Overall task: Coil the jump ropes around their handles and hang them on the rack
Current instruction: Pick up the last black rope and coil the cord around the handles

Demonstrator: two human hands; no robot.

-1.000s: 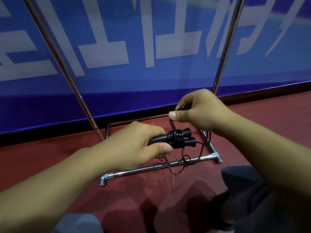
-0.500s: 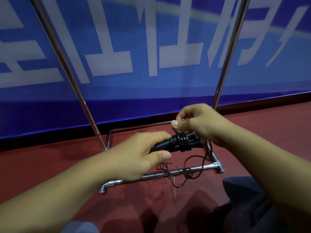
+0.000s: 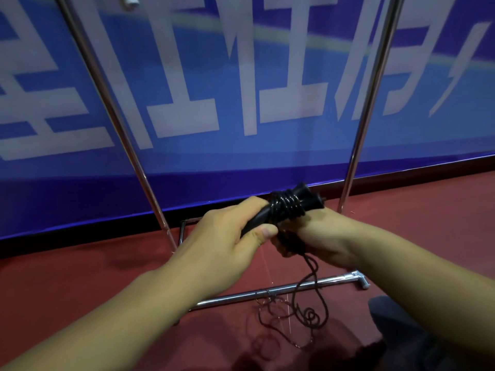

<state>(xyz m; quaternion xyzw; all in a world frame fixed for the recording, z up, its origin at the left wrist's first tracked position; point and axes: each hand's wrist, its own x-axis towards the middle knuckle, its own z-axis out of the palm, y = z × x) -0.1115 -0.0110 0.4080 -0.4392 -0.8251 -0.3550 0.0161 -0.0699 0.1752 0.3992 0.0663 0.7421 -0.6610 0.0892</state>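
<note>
Left hand (image 3: 222,245) clamped round paired black handles (image 3: 289,207), several coils wound on. Right hand (image 3: 318,236) beneath, pinching rope (image 3: 312,269); slack on floor (image 3: 80,277) near rack (image 3: 267,293).

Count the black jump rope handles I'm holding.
2: the black plastic jump rope handles lie side by side, bound by rope coils, gripped by the left hand, with the right hand just below them.

Scene evenly and moderately lit from overhead. Soft shadows are cast on the red floor (image 3: 80,285) below the arms. Glare is seen on the rack base bar (image 3: 345,278). Banner (image 3: 241,84) lettering is motion-blurred; uprights are bowed by wide-angle distortion.
</note>
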